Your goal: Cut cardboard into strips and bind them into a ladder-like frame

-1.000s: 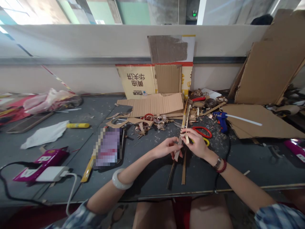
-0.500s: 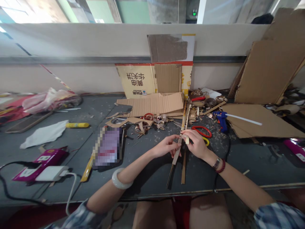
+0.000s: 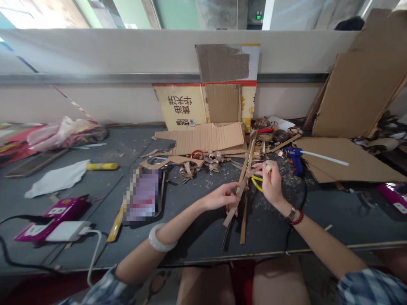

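My left hand (image 3: 221, 197) is closed on a narrow cardboard strip (image 3: 231, 215), which slants up and away across the table. My right hand (image 3: 271, 183) pinches a thin, pale paper strip (image 3: 252, 172) that reaches left to the cardboard strip. A curled end of paper (image 3: 269, 168) shows at its fingertips. Whether the paper is still joined to the cardboard, I cannot tell. Another long cardboard strip (image 3: 243, 224) lies under and beside my hands. Between them, partly hidden by my right hand, is a yellow scissor handle (image 3: 257, 184).
A blue glue gun (image 3: 296, 160) with a white stick stands to the right, beside a flat cardboard sheet (image 3: 346, 163). Cardboard scraps (image 3: 203, 137) lie behind my hands. To the left are a blurred purple item (image 3: 143, 195), a yellow tube (image 3: 102, 166) and a purple power strip (image 3: 68, 212).
My right hand has moved right and slightly up, away from my left hand, drawing the pale paper strip out. My left hand has stayed nearly in place.
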`<state>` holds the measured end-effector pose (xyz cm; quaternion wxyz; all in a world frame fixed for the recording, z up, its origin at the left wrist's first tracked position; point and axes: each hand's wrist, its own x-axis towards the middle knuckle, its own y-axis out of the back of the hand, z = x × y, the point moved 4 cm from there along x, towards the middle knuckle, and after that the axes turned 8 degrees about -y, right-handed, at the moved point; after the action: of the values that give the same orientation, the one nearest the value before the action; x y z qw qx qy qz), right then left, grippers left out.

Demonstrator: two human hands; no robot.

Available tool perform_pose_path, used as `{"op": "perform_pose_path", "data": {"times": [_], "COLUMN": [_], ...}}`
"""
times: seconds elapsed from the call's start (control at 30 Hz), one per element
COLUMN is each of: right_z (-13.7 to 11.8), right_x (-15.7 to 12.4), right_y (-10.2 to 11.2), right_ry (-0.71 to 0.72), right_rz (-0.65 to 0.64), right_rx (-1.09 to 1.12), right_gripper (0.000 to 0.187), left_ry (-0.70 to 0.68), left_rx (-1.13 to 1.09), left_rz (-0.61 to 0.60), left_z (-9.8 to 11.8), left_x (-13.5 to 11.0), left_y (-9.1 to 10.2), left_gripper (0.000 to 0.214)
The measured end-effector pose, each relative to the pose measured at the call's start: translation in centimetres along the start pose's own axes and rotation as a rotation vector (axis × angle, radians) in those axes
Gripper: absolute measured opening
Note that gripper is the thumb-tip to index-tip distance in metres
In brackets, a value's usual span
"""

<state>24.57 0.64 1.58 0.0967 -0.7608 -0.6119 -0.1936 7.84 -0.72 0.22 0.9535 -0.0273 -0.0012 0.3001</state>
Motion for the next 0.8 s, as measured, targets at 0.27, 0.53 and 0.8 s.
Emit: {"op": "perform_pose_path", "data": {"times": [0.27,0.53,0.8], "right_z": [-1.2,-1.1,-1.3], "right_x": [-0.7,-1.4,-2.0], "right_y": [-1.2,-2.0,-2.3], "right_ry": [0.241,0.382,0.419], "right_rz": [-0.240,-0.295,-0.303], "right_rx": [-0.380,-0.472,-0.488], "right_gripper": [0.026,0.013,0.013], "left_ry": [-0.020,0.020,-0.012], "left_rx": [-0.058,-0.032,-0.005], "left_rz": [0.041,0.025,0.099], "left_z": [-0.3,-0.4,-0.5], "left_x": [0.1,0.1,0.4], "left_y": [0.3,0.0,0.4], "left_gripper": [0.037,0.034,0.043]}}
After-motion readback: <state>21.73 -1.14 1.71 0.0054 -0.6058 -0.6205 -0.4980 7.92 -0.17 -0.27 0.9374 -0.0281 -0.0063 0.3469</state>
